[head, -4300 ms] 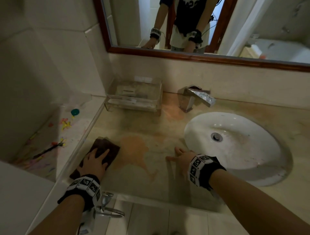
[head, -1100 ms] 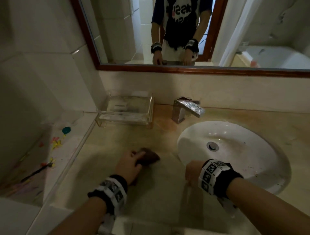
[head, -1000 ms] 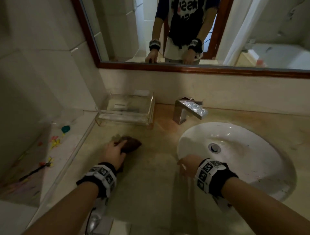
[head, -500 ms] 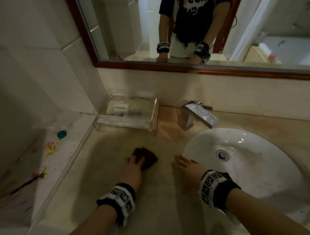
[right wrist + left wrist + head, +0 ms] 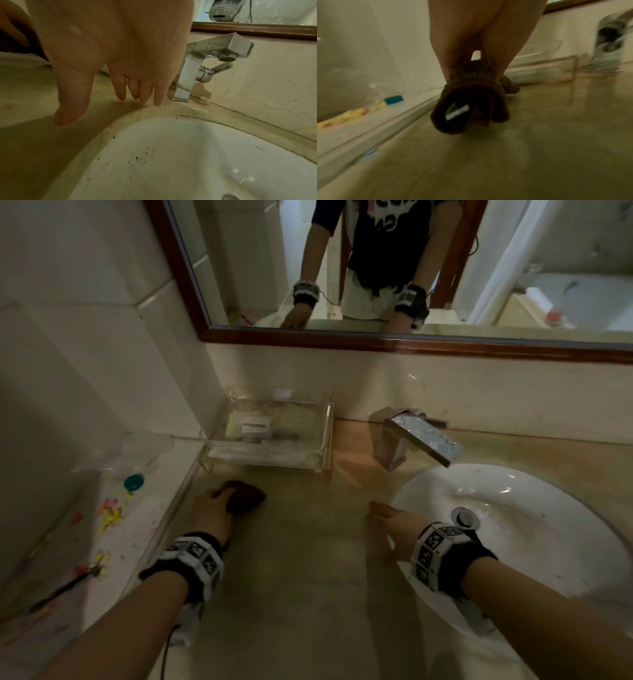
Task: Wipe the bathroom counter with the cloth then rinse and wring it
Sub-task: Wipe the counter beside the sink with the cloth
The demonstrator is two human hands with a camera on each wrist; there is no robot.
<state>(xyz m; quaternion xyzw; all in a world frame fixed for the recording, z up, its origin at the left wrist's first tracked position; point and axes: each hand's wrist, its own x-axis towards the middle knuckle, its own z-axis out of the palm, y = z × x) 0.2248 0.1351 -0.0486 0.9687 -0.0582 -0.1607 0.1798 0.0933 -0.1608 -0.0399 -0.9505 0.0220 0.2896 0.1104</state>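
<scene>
the left hand (image 5: 214, 510) gripped the cloth (image 5: 245, 499); the right hand (image 5: 390, 523) lay flat and open. wiping toward twelve o'clock risked bumping the tray (image 5: 270, 440).

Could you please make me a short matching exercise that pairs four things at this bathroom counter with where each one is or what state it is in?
Things:
1. cloth
2. right hand
3. clear tray
4. faucet

Places or states:
A. stands behind the sink, no water running
B. bunched in the left hand on the counter
C. flat and open on the counter beside the sink
D. against the back wall, left of the faucet

Pairs: 1-B, 2-C, 3-D, 4-A
</scene>
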